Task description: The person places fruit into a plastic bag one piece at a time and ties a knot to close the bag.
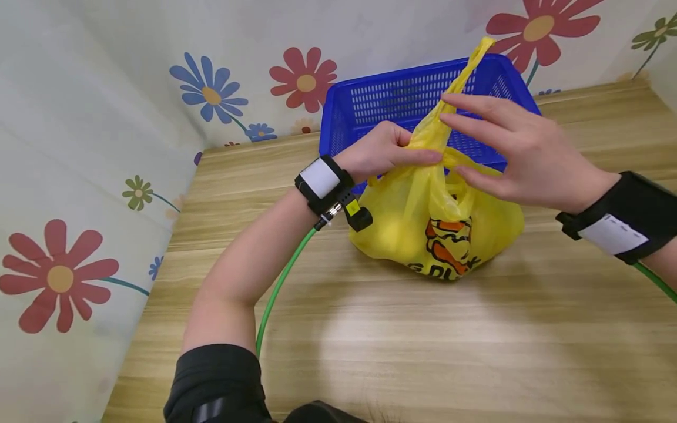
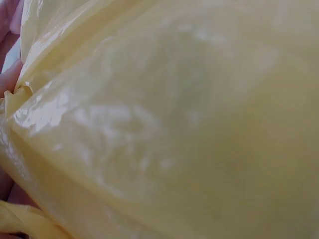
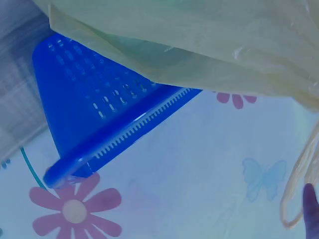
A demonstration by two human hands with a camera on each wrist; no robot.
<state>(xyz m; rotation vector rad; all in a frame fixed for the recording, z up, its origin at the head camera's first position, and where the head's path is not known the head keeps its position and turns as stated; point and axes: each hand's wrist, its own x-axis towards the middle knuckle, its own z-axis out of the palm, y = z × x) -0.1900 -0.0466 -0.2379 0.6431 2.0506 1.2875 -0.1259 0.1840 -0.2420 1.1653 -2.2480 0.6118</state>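
A yellow plastic bag [image 1: 391,229] with printed lettering bulges on the wooden table in the head view; its contents are hidden. My left hand [image 1: 388,147] pinches the bag's gathered neck between thumb and fingers. One long handle [image 1: 465,76] stands up above that grip. On the right side, my right hand [image 1: 520,147] has its fingers fairly straight, the tips at or against the upright handle and the thumb lower by the bag's top. Yellow film [image 2: 189,129] fills most of the left wrist view. A fingertip [image 3: 311,209] shows beside a thin handle loop in the right wrist view.
Behind the bag stands a blue perforated basket [image 1: 402,75], partly covered by the hands and bag. A flower-printed sheet [image 1: 137,70] hangs at the back and left of the wooden table [image 1: 423,352]. Green cables [image 1: 280,282] run from the wrist straps.
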